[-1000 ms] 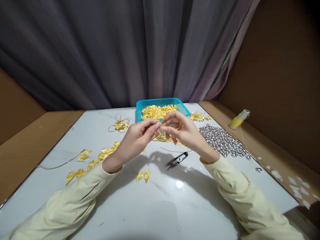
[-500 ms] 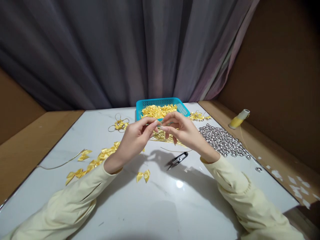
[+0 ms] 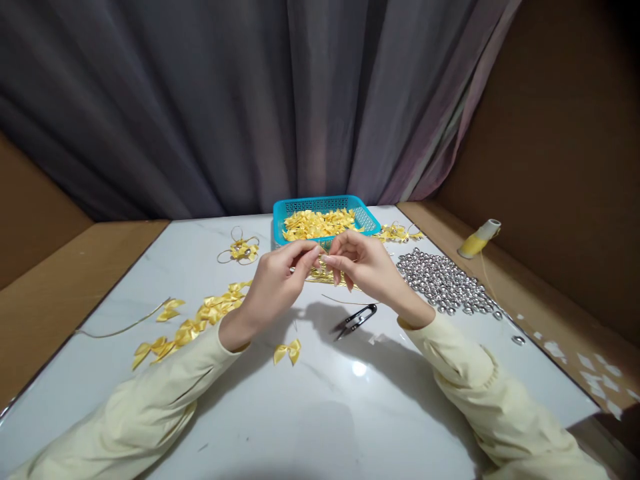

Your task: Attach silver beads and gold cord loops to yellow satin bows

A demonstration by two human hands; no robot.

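Both hands meet above the middle of the table, just in front of the basket. My left hand [image 3: 283, 277] is closed, thumb and forefinger pinched together. My right hand [image 3: 363, 263] is closed in a pinch too, its fingertips almost touching the left ones. Whatever sits between the fingertips is too thin and small to name. Behind and below the hands lies a bundle of gold cords [image 3: 325, 275]. One yellow ribbon bow [image 3: 287, 351] rests nearer to me. Black thread snips [image 3: 357, 320] lie under the right hand.
A blue basket [image 3: 278, 227] of yellow bows stands at the back. Silver beads [image 3: 445, 280] spread at right, near a yellow thread spool [image 3: 479, 239]. More bows [image 3: 187, 330] lie left, with a loose cord [image 3: 125, 328]. Finished-looking bow-and-cord pieces [image 3: 243, 249] sit farther back.
Both hands have come slightly lower and the fingertips are closer together. The right fingers have curled in more tightly. Things on the table stay where they were.
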